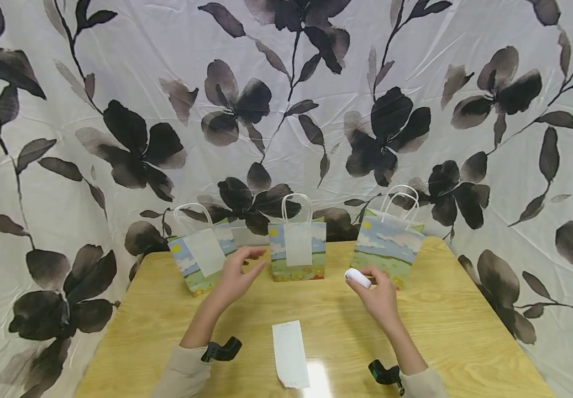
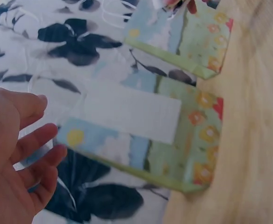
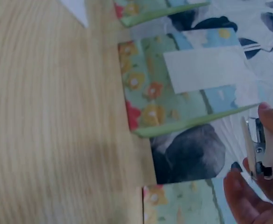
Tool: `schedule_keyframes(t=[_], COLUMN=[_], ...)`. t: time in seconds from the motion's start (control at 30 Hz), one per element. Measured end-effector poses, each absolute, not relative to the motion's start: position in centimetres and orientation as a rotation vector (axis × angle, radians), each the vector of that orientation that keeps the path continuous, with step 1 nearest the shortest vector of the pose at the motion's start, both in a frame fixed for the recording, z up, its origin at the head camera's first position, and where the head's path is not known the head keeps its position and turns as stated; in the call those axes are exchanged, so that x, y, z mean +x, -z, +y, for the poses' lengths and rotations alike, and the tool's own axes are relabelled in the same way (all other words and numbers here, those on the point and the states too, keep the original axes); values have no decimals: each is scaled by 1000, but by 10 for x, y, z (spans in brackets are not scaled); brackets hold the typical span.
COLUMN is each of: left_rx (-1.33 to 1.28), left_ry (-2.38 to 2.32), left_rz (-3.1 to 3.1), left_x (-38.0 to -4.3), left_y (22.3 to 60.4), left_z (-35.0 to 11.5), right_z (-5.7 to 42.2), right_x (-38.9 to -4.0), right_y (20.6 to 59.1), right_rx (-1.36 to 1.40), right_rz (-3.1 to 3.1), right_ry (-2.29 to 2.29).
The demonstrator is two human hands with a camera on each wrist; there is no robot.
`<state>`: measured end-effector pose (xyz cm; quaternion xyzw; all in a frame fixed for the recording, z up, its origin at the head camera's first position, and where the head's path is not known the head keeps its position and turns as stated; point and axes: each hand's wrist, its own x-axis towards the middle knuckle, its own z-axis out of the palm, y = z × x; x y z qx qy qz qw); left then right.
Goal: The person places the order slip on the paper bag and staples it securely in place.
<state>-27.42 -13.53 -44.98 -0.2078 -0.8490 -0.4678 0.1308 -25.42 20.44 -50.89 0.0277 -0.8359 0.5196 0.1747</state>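
Observation:
My right hand (image 1: 382,298) grips a small white stapler (image 1: 358,277) between thumb and fingers, in front of the right paper bag (image 1: 390,243). In the right wrist view the metal parts of the stapler (image 3: 269,144) show. My left hand (image 1: 235,281) is held in the air with relaxed fingers and nothing in them, between the left paper bag (image 1: 189,268) and the middle paper bag (image 1: 277,260). A white paper slip (image 1: 299,244) lies against the front of the middle bag. Another white slip (image 1: 204,253) is on the left bag, partly behind my hand.
A loose white slip (image 1: 290,354) lies on the wooden table (image 1: 246,354) between my forearms. All three bags stand upright along the table's back edge, white handles up. Behind them hangs a floral cloth (image 1: 316,143). Each wrist wears a black device (image 1: 222,350).

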Motion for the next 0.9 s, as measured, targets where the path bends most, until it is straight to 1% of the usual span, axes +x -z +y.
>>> schedule_keyframes(t=[0.13, 0.33, 0.63, 0.9], left_rx=[-525, -448, -384, -287], left_ry=[1390, 1426, 1576, 1688], left_rz=[-2515, -2617, -2688, -2648], left_x=[-255, -230, -209, -187], left_y=[476, 514, 547, 562], left_z=[-158, -173, -175, -173], right_z=[213, 231, 251, 269], right_x=[-250, -242, -227, -216], right_y=[515, 530, 545, 555], right_rx=[77, 17, -115, -243], right_rz=[-2426, -2482, -2595, -2643], right_ry=[-1250, -1144, -1127, -1133])
